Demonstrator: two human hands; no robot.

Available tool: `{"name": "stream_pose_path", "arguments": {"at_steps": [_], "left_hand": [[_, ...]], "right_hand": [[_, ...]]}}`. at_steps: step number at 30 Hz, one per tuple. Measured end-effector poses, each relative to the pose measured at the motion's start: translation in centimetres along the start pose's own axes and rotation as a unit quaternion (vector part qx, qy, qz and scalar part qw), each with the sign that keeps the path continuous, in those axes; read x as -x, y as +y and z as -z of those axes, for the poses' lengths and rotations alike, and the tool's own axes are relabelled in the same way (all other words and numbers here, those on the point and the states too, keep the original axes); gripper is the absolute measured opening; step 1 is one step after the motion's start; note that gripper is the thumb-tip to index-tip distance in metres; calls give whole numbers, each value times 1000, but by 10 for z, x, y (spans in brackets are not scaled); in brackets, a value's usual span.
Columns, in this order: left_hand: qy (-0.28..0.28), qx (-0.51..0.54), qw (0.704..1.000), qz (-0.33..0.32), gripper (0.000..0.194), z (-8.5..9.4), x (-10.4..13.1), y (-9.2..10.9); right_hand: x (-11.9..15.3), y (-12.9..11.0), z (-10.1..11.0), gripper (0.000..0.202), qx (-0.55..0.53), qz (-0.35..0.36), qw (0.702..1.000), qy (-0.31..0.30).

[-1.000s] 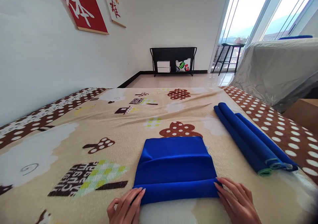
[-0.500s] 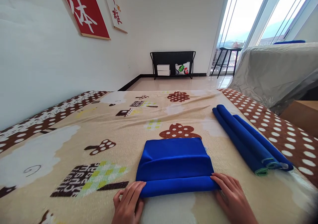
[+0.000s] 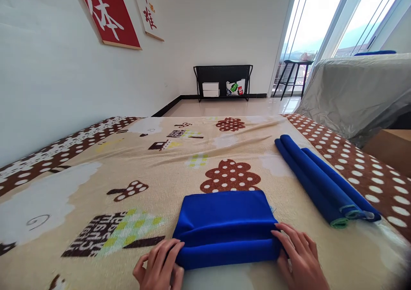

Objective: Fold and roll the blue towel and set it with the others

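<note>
A blue cloth point(image 3: 224, 208) lies on the patterned blanket point(image 3: 160, 174) in front of me, its near edge rolled into a thick tube. My left hand point(image 3: 160, 262) grips the left end of that roll, fingers on top and thumb tucked low. At the right end, my right hand point(image 3: 298, 251) holds the roll between fingertips and thumb. The far part of the cloth is flat, with a raised crease just beyond the roll. To the right lie several rolled blue cloths point(image 3: 321, 180) side by side.
Brown polka-dot borders point(image 3: 356, 165) run along the blanket's sides. Beyond it, a black rack point(image 3: 224, 73) holds a white box and a bag against the wall. At right are a plastic-covered piece of furniture point(image 3: 362, 84), a cardboard box point(image 3: 390, 148) and a dark stool point(image 3: 297, 63).
The blue cloth has slid nearer to me, uncovering more of the brown flower print. Both hands stay on the roll's ends, and the left has shifted slightly left and down.
</note>
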State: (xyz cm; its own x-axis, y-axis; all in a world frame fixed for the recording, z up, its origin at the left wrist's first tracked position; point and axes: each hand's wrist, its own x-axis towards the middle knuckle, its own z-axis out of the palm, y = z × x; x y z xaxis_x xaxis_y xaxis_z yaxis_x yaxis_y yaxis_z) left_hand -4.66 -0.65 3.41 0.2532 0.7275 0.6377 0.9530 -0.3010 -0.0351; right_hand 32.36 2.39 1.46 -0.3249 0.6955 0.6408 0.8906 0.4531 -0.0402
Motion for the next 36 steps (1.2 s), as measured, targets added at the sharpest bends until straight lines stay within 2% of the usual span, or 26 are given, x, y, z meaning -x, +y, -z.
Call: {"name": "stream_pose_path", "arguments": {"at_steps": [2, 5, 6, 9, 12, 15, 18, 21, 23, 25, 31, 33, 36], "left_hand": [[-3, 1, 999, -32, 43, -7, -12, 19], [-38, 38, 987, -150, 52, -23, -26, 53], [-41, 42, 984, -168, 53, -30, -29, 63], [-40, 28, 988, -146, 49, -45, -32, 80], [-37, 20, 991, -128, 44, -49, -29, 73], [-39, 15, 993, -114, 45, -46, -19, 51], [-43, 5, 997, -68, 48, -40, -6, 29], [-46, -17, 999, -12, 50, -34, 3, 20], [-52, -36, 998, 11, 51, -32, 3, 24], [-56, -44, 997, 6, 50, -32, -3, 35], [-29, -24, 990, -139, 43, -45, -36, 77], [-30, -28, 989, -139, 43, -48, -43, 82], [-55, -36, 992, -110, 45, -48, -42, 73]], "right_hand": [[-10, -17, -7, 47, -13, 33, 999, 2], [-24, -48, -20, 54, -64, 105, 992, -4], [-28, -57, -24, 54, -74, 113, 991, -1], [-34, -69, -32, 45, -64, 89, 994, -11], [-34, -61, -31, 41, -25, 77, 996, -47], [-28, -45, -27, 50, 4, 71, 996, -51], [-19, -30, -23, 55, 21, 53, 997, -47], [-11, -25, -21, 57, 30, 25, 998, -45], [-10, -30, -22, 55, 38, -2, 999, -34], [-14, -42, -25, 51, 40, -19, 999, -21], [-36, -84, -41, 38, -29, 27, 999, 3], [-41, -86, -43, 38, -32, 20, 999, -10], [-41, -74, -39, 43, -2, 20, 999, -43]]}}
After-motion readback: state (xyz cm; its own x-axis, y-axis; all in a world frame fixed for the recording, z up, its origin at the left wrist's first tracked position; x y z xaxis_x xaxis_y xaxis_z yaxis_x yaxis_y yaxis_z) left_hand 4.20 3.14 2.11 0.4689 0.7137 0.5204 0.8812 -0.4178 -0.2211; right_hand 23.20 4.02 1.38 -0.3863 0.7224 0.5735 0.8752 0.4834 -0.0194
